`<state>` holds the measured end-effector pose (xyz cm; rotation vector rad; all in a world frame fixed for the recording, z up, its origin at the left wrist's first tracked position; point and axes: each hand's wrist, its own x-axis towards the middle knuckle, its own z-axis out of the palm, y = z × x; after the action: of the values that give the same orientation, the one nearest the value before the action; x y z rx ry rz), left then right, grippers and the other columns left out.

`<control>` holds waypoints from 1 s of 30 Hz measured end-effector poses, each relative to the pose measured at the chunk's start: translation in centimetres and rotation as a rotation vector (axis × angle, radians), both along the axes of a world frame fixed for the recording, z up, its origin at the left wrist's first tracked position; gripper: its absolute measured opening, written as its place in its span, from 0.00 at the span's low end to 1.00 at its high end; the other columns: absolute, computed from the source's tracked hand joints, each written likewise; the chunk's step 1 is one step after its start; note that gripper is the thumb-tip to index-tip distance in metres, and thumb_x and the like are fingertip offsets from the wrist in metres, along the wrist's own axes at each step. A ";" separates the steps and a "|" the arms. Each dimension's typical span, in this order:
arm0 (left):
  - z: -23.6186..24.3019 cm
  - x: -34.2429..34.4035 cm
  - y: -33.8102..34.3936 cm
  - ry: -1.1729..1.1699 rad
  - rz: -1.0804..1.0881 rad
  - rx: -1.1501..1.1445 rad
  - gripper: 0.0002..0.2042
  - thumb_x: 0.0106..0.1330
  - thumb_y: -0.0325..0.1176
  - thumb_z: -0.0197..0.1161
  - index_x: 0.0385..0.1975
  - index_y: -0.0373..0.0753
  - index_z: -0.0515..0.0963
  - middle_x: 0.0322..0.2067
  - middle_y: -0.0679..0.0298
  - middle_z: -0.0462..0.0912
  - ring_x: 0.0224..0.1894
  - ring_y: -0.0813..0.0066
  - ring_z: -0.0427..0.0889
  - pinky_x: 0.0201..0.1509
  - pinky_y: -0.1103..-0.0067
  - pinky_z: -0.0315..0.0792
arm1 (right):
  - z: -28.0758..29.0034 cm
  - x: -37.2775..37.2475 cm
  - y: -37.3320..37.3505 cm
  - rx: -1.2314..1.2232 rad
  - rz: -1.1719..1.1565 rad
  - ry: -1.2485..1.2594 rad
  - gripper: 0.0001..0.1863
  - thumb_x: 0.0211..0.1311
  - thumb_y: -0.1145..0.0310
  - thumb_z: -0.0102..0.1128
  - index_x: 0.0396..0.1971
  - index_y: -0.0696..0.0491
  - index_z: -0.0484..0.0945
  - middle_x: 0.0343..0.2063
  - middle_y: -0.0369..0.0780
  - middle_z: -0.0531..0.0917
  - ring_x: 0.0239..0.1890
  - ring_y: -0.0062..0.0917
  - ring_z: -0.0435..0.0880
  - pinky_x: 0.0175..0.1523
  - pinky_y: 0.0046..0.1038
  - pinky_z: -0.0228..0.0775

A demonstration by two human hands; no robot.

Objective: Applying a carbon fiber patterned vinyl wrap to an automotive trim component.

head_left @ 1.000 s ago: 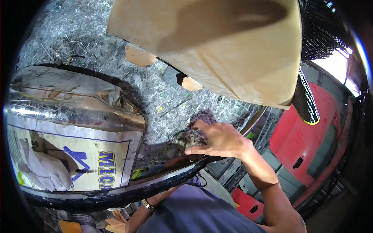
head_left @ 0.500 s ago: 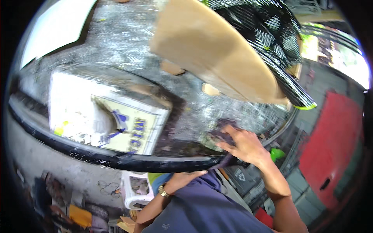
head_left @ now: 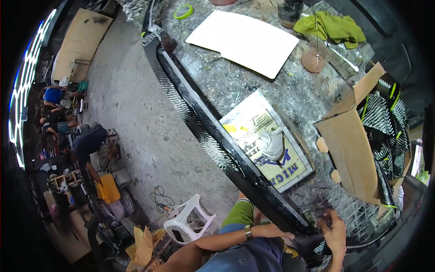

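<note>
A long black carbon-fibre trim piece [head_left: 219, 147] runs diagonally along the table's edge, with a woven pattern on its outer side. My left hand [head_left: 272, 230] lies against its near end, fingers stretched out, a metal-banded watch [head_left: 248, 232] on the wrist. Beyond that end, my right hand [head_left: 335, 230] is bent, fingers and thumb curled together over a dark patch; what they grip is too unclear to name. Beside the trim piece, a white and yellow printed box [head_left: 290, 170] carries a crumpled whitish cloth [head_left: 271, 143].
Black woven sheets [head_left: 383, 122] fill an open cardboard box [head_left: 351, 156] at right. A white panel [head_left: 244, 43], green tape roll [head_left: 183, 12] and green cloth [head_left: 331, 29] lie farther back. On the floor at left stand a white stool [head_left: 190, 220] and a yellow container [head_left: 108, 188]; people [head_left: 88, 143] work there.
My view has swung left, bringing the floor and people into sight. My right hand has gone from reaching over the tabletop to a bent pose near the trim piece's end.
</note>
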<state>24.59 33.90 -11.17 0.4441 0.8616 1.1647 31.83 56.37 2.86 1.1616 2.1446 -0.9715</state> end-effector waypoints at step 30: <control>5.3 -0.5 0.0 -0.319 0.002 -0.338 0.23 0.63 0.41 0.70 0.54 0.34 0.76 0.49 0.59 0.82 0.50 0.72 0.79 0.54 0.74 0.75 | -5.4 -0.2 1.4 -0.242 0.537 -0.416 0.34 0.62 0.42 0.47 0.55 0.55 0.78 0.53 0.56 0.78 0.61 0.46 0.74 0.65 0.41 0.62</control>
<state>24.13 33.90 -5.86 -0.0204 0.7587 1.0313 31.65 57.80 -2.57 0.5592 1.7968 -0.6505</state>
